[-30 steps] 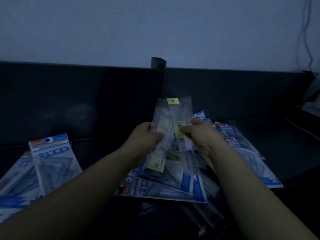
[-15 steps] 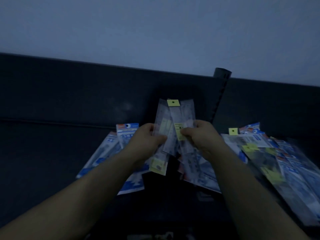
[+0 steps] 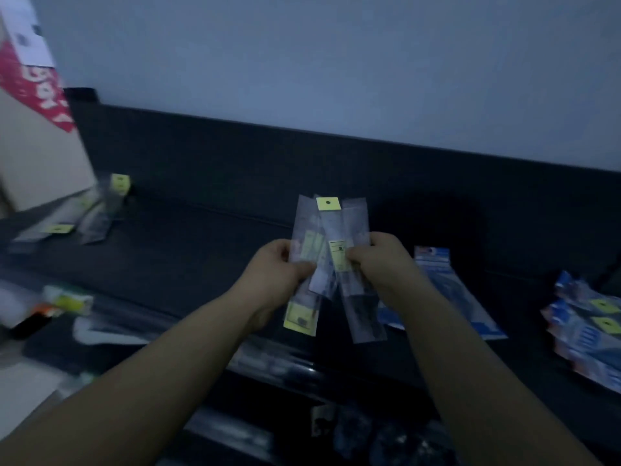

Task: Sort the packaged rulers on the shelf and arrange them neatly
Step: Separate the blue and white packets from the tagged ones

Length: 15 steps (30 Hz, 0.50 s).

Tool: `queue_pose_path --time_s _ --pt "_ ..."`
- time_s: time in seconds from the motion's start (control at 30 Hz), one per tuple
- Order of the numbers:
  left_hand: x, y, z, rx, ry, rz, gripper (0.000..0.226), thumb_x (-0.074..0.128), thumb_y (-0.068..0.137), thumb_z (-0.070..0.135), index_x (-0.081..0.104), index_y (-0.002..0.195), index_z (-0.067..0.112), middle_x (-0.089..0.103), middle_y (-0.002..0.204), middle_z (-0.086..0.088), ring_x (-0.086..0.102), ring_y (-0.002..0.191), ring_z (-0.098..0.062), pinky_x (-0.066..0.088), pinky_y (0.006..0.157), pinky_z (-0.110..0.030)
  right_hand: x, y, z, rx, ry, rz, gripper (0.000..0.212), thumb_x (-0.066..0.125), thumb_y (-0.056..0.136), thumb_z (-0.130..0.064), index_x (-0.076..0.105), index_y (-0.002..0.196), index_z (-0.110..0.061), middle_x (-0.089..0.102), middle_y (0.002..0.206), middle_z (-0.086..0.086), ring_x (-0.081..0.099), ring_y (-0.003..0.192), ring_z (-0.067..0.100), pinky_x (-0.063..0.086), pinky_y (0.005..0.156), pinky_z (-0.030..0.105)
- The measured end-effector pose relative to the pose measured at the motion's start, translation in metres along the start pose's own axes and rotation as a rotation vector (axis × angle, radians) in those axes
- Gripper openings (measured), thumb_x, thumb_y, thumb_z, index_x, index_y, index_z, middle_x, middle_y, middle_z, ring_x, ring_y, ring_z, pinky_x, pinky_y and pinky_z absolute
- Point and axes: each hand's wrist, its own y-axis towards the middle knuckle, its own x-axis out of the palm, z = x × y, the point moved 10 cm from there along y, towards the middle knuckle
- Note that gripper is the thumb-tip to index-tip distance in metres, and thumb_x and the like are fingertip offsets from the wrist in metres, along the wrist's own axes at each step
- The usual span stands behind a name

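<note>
Your left hand [image 3: 274,275] and right hand [image 3: 381,262] both pinch the fanned packaged rulers [image 3: 331,264], held upright between them above the shelf [image 3: 188,250].

One left hand [image 3: 275,274]; one right hand [image 3: 379,267]; at least three held clear ruler packs [image 3: 331,227]; one cardboard box [image 3: 37,156].

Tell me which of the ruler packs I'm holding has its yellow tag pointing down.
The leftmost pack, gripped by the left hand: its yellow tag sits at the bottom, while the middle pack shows its tag on top.
</note>
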Motion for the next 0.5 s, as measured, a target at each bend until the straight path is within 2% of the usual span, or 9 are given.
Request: queue_pose_path --time_s 0.1,0.2,0.27,0.33,0.43,0.5 --pt "-0.064 -0.009 -0.009 -0.019 -0.006 0.078 0.015 0.06 0.09 0.005 0.062 0.105 0.008 0.072 0.096 -0.01 0.07 0.077 -0.021 0.057 0.061 -0.029 0.067 -0.002 -0.017 -0.008 0.026 -0.082 0.012 0.052 0.087 0.0 0.063 0.091 0.0 0.066 0.093 0.021 0.065 0.078 0.029 0.057 0.067 0.04" --pt "-0.125 -0.018 -0.015 -0.017 0.007 0.16 0.014 0.06 0.09 0.005 0.064 0.103 0.007 0.072 0.095 -0.01 0.07 0.076 -0.021 0.057 0.063 -0.03 0.132 -0.003 -0.036 -0.033 0.036 -0.169 0.015 0.052 0.086 0.002 0.063 0.093 0.009 0.063 0.087 0.023 0.064 0.078 0.032 0.055 0.068 0.042" --pt "-0.163 -0.022 -0.018 -0.013 0.033 0.219 0.01 0.06 0.091 0.006 0.065 0.097 0.011 0.072 0.095 -0.008 0.069 0.078 -0.023 0.058 0.069 -0.034 0.173 -0.004 -0.049 -0.051 0.056 -0.236 0.014 0.051 0.087 0.005 0.064 0.092 0.007 0.063 0.084 0.02 0.062 0.074 0.03 0.053 0.065 0.039" --pt "-0.201 -0.025 -0.021 -0.015 0.051 0.291 0.01 0.06 0.091 0.008 0.065 0.091 0.017 0.072 0.093 -0.007 0.069 0.08 -0.024 0.058 0.074 -0.038 0.213 -0.002 -0.06 -0.058 0.068 -0.303 0.016 0.05 0.086 0.006 0.065 0.092 0.004 0.066 0.088 0.021 0.065 0.075 0.031 0.055 0.067 0.041" --pt "-0.249 -0.027 -0.027 -0.036 0.069 0.373 0.01 0.061 0.092 0.011 0.064 0.092 0.021 0.072 0.096 -0.008 0.069 0.085 -0.028 0.057 0.082 -0.048 0.267 0.005 -0.072 -0.055 0.078 -0.375 0.018 0.05 0.086 0.004 0.066 0.094 0.003 0.069 0.094 0.02 0.067 0.079 0.029 0.057 0.071 0.042" --pt "-0.279 -0.024 -0.03 -0.044 0.1 0.422 0.01 0.062 0.091 0.012 0.062 0.087 0.021 0.071 0.097 -0.012 0.067 0.084 -0.027 0.057 0.082 -0.047 0.3 0.012 -0.079 -0.06 0.087 -0.414 0.019 0.049 0.086 0.004 0.067 0.094 0.002 0.07 0.096 0.019 0.067 0.082 0.029 0.057 0.071 0.042"
